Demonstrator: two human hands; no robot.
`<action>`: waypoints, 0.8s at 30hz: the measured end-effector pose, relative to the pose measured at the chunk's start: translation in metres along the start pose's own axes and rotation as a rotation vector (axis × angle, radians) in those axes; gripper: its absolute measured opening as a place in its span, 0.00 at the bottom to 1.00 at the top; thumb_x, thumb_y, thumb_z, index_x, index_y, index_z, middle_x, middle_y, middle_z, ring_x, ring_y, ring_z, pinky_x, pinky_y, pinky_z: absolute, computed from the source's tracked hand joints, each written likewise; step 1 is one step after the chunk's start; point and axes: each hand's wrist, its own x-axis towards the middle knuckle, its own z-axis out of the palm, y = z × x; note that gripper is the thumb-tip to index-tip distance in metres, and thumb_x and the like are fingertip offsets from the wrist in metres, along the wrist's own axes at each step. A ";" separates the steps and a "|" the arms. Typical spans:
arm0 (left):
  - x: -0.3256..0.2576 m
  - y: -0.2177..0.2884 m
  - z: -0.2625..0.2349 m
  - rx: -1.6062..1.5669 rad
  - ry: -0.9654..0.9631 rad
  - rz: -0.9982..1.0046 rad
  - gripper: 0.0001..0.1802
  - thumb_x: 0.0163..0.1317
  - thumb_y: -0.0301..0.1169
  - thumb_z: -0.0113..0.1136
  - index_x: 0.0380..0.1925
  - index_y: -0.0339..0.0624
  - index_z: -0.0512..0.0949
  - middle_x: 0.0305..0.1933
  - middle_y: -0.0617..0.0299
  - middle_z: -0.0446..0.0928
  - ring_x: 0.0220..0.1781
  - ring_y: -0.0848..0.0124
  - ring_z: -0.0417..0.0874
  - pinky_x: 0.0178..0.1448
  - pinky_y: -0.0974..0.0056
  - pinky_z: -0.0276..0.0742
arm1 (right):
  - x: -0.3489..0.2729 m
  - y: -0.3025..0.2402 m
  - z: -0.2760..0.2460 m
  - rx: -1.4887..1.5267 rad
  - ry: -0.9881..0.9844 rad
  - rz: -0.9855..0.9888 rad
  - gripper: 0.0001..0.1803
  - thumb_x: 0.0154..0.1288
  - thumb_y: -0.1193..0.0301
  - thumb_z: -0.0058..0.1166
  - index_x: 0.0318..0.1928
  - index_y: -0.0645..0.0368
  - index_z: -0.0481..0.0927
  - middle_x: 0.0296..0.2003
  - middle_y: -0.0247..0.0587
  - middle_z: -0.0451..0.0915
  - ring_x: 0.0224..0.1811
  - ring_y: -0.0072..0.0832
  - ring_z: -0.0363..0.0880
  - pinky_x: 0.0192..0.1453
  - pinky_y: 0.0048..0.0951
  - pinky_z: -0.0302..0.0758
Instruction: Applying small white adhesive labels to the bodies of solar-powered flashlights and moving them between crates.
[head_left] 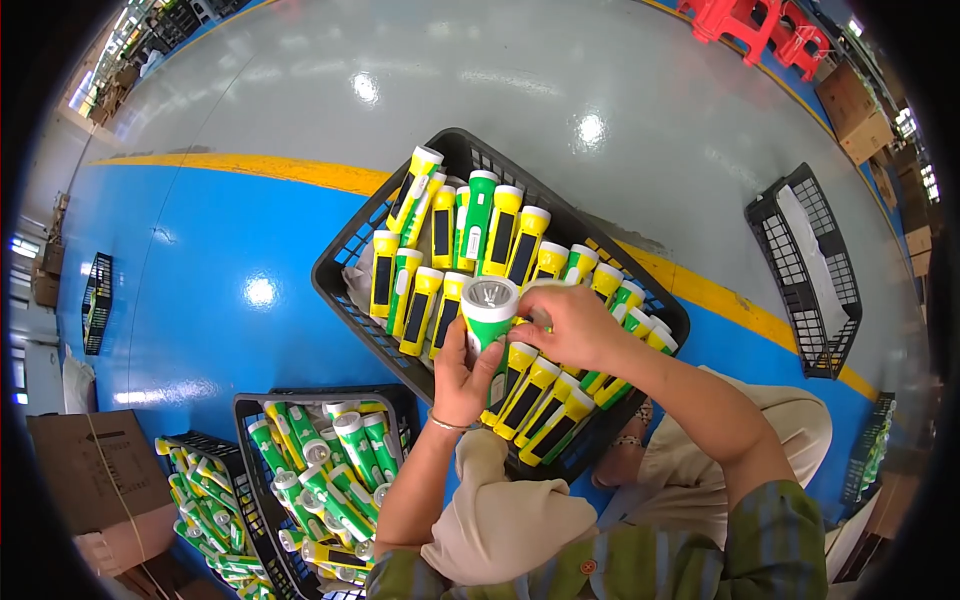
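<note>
Clasping a flashlight [490, 318] between thumb and fingers, presumably for steadiness, the left hand [462, 385] adjoins the right hand [572, 325], whose curled fingers' hold cannot be determined.

The lower part of the held flashlight [488, 322] is partly hidden by the fingers of the left hand [460, 385], and I cannot tell if the bent fingertips of the right hand [575, 322] press on it or pinch something small beside it. In the large basket [322, 276], the hands and the right forearm [690, 395] cover some of the other flashlights [479, 215]. The lower edge of the picture cuts the smaller basket [246, 440], the upper edge cuts the red stools [735, 22], and the contents of the far right basket [871, 450] are too small to tell.
</note>
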 end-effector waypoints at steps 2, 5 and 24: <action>0.000 0.002 -0.004 -0.048 -0.035 -0.013 0.25 0.57 0.27 0.60 0.53 0.33 0.64 0.39 0.63 0.73 0.38 0.80 0.71 0.40 0.74 0.69 | -0.001 -0.001 0.002 -0.134 0.013 -0.033 0.10 0.49 0.68 0.63 0.32 0.58 0.78 0.24 0.42 0.77 0.26 0.39 0.78 0.29 0.35 0.72; 0.001 0.009 -0.009 -0.177 -0.051 -0.037 0.27 0.53 0.25 0.65 0.52 0.34 0.65 0.43 0.65 0.73 0.43 0.78 0.72 0.47 0.72 0.70 | -0.004 -0.010 0.012 -0.073 -0.028 -0.074 0.09 0.51 0.69 0.62 0.31 0.58 0.78 0.24 0.42 0.77 0.26 0.39 0.78 0.29 0.35 0.72; -0.208 -0.004 -0.237 1.415 0.550 -0.897 0.32 0.44 0.29 0.64 0.50 0.31 0.64 0.49 0.41 0.71 0.51 0.49 0.73 0.56 0.55 0.69 | -0.007 0.022 0.023 -0.101 -0.069 -0.218 0.05 0.58 0.66 0.52 0.30 0.52 0.74 0.23 0.41 0.73 0.29 0.41 0.75 0.31 0.41 0.71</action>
